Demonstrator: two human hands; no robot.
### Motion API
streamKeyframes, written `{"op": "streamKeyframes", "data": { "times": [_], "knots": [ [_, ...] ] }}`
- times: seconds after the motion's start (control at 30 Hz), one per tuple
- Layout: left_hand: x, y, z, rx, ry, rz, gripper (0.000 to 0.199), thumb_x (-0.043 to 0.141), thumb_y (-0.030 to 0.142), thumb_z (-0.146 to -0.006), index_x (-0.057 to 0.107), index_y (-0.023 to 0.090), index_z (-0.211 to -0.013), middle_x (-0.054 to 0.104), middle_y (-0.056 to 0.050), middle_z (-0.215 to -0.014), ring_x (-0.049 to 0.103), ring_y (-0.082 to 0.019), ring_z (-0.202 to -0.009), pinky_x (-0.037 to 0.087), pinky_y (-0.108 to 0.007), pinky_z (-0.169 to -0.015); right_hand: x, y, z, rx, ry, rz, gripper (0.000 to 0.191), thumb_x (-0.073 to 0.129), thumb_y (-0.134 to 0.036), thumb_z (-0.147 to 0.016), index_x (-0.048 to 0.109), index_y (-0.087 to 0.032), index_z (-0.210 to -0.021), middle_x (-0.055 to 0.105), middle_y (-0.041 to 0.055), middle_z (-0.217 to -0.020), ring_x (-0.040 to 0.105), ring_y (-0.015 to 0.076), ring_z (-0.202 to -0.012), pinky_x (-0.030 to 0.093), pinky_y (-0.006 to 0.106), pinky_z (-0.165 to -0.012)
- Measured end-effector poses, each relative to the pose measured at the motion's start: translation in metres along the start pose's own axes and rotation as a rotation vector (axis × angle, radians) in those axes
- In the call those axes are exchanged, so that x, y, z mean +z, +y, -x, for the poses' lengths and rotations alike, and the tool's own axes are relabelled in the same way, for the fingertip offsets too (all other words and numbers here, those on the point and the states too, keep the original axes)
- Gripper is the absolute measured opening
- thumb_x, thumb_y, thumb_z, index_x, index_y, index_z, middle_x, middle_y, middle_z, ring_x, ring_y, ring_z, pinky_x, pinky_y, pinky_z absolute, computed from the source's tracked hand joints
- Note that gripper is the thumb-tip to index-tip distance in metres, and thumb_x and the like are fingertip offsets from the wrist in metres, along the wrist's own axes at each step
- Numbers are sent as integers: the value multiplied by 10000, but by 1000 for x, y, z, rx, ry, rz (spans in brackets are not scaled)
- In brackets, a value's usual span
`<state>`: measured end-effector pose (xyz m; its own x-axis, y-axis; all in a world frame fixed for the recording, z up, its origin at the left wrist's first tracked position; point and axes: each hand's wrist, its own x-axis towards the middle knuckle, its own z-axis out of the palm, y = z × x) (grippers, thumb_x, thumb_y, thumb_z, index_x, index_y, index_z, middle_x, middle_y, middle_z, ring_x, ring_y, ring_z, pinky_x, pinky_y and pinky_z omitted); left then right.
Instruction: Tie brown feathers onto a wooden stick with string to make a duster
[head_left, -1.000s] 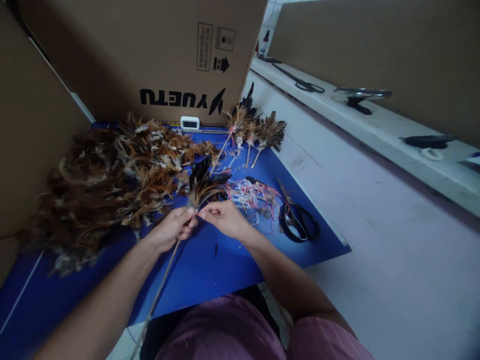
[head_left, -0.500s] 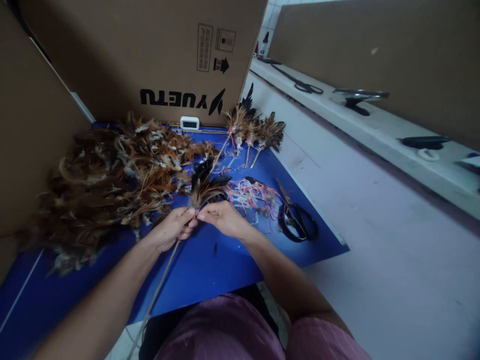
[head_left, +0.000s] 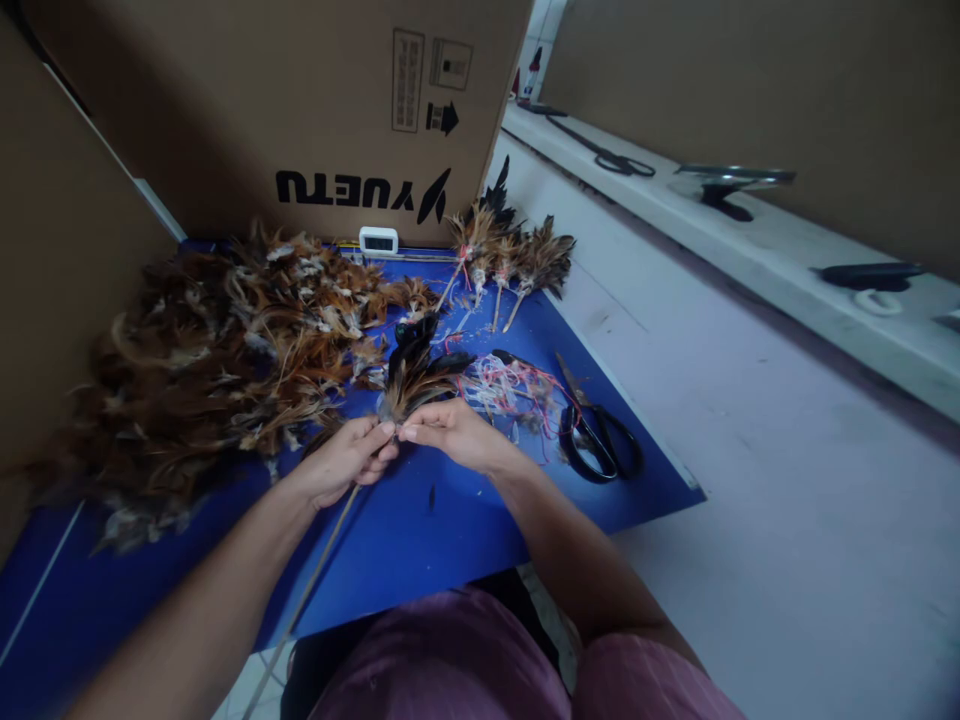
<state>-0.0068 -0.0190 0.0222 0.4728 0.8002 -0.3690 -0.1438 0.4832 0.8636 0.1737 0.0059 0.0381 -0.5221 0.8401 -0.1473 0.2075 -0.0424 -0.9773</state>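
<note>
My left hand (head_left: 351, 458) is closed around the top of a long thin stick (head_left: 324, 558), just below a tuft of dark and brown feathers (head_left: 420, 376). The stick slants down past the table's front edge. Close against it, my right hand (head_left: 448, 434) pinches at the base of the tuft; what lies between its fingertips is too small to make out. A tangle of white and pink string (head_left: 510, 385) lies beyond my right hand, and black-handled scissors (head_left: 596, 440) rest to its right.
A large heap of loose brown feathers (head_left: 225, 350) covers the left of the blue table (head_left: 450, 545). Several feather bundles on sticks (head_left: 517, 262) lie at the back right. A small white digital display (head_left: 378, 240) stands before a cardboard box (head_left: 315, 100). A ledge (head_left: 780, 225) holds tools.
Both hands stay at the base of the tuft, with only slight finger movement. The red bit seen between the fingertips before no longer shows. The view has shifted slightly.
</note>
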Motion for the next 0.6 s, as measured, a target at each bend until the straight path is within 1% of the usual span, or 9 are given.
{"op": "streamKeyframes", "data": {
  "times": [0.23,0.47,0.6],
  "knots": [
    [1,1,1,-9,8,-25,320,587,436,-802,450,152,-745,353,72,-564,202,-4,-413,112,-133,-361,-2,6,-2,-24,-1,-17,158,626,-287,-747,674,-137,-750,636,1,-705,546,110,-675,400,244,-684],
    [1,0,0,-28,8,-38,328,590,448,-796,455,153,-746,369,66,-568,199,-3,-412,119,-133,-358,-4,9,-2,-53,7,27,160,611,-291,-762,672,-144,-759,620,0,-696,539,116,-682,403,244,-683],
    [-1,-1,0,-28,27,-14,318,600,430,-794,444,159,-740,380,66,-567,215,-4,-405,123,-125,-354,-5,9,-3,-71,21,58,145,608,-284,-759,649,-148,-729,571,-17,-647,489,95,-621,380,222,-612]
  ]
}}
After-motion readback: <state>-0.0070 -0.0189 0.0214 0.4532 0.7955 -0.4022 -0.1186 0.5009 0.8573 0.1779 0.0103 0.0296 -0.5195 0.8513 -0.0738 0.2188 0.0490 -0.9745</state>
